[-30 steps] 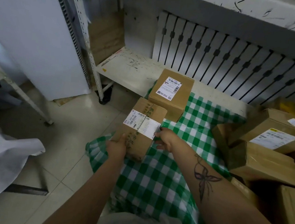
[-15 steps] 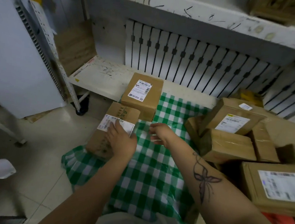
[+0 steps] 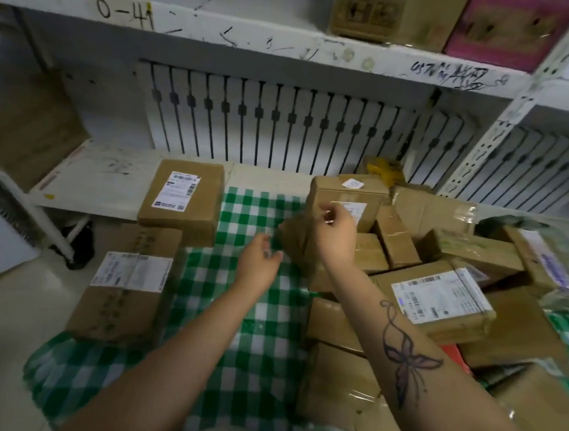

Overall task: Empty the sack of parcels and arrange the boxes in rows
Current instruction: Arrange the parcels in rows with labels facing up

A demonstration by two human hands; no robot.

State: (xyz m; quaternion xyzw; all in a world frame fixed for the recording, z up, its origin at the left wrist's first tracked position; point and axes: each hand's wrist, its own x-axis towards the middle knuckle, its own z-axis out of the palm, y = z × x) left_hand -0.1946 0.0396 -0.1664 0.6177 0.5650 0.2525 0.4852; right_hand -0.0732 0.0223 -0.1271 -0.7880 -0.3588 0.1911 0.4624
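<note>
Two labelled boxes (image 3: 125, 290) lined up at left on checked cloth (image 3: 233, 314), left hand (image 3: 260, 261) open mid-frame, right hand (image 3: 338, 233) fingers apart against top box (image 3: 346, 200) of right-side pile

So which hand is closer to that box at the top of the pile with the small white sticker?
The right hand. It reaches up against the front of the stickered box. The left hand hovers lower and to the left, over the checked cloth.
</note>
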